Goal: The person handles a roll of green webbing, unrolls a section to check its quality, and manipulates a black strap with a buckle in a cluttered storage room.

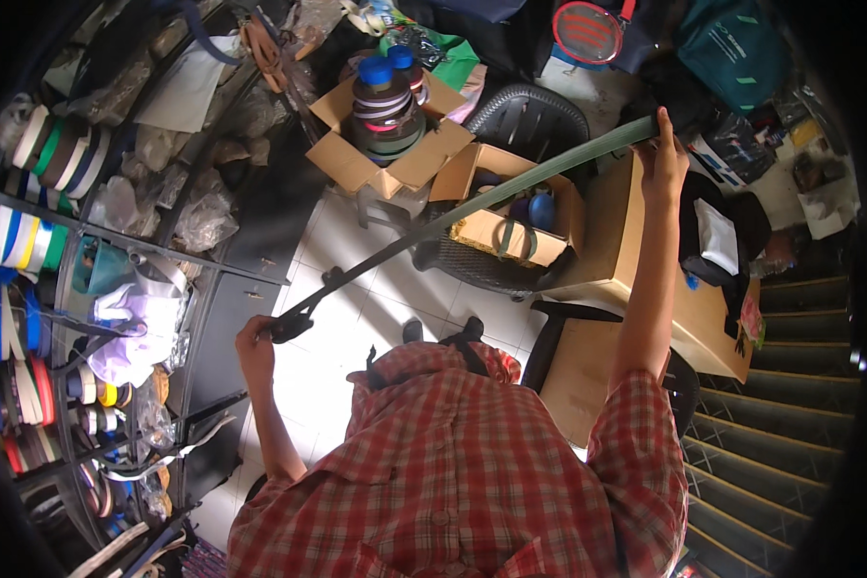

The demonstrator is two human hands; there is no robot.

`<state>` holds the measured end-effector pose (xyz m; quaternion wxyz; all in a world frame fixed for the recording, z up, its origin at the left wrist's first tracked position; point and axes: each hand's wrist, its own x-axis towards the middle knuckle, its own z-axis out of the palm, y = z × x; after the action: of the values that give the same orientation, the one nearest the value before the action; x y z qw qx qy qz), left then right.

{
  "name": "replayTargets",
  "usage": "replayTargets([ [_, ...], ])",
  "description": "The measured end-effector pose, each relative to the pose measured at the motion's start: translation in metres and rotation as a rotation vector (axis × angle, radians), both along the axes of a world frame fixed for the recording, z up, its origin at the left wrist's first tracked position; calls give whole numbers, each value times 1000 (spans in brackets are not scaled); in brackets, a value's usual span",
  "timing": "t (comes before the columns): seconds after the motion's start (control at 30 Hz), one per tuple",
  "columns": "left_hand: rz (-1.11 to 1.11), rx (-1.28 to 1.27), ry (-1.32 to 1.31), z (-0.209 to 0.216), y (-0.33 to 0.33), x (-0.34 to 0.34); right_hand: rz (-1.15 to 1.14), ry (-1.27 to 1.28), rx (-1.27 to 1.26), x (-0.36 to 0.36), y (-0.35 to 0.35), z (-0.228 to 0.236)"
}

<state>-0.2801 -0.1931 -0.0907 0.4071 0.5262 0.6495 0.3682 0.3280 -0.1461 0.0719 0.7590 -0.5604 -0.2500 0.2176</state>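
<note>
A long dark green webbing strap is stretched taut at a slant between my two hands. My left hand, at the lower left, is closed at the strap's lower end, beside a black buckle-like piece. A small black fitting sits a little farther up the strap. Higher up on the right, my right hand grips the other end, with its thumb and fingers closed on the webbing.
Beneath the strap, an open carton with spools rests on a black chair. Another carton holds stacked webbing rolls. A shelf rack with coloured rolls lines the left. On the right stand a large cardboard box and metal shutter slats.
</note>
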Motion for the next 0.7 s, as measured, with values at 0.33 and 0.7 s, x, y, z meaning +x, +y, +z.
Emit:
replayTargets([
  [0.33,229,423,470,-64,-40,-56,-105,-205,-123,49,10,19],
  [0.7,-371,-189,-354,-32,-27,-97,-172,-71,-129,92,-26,8],
])
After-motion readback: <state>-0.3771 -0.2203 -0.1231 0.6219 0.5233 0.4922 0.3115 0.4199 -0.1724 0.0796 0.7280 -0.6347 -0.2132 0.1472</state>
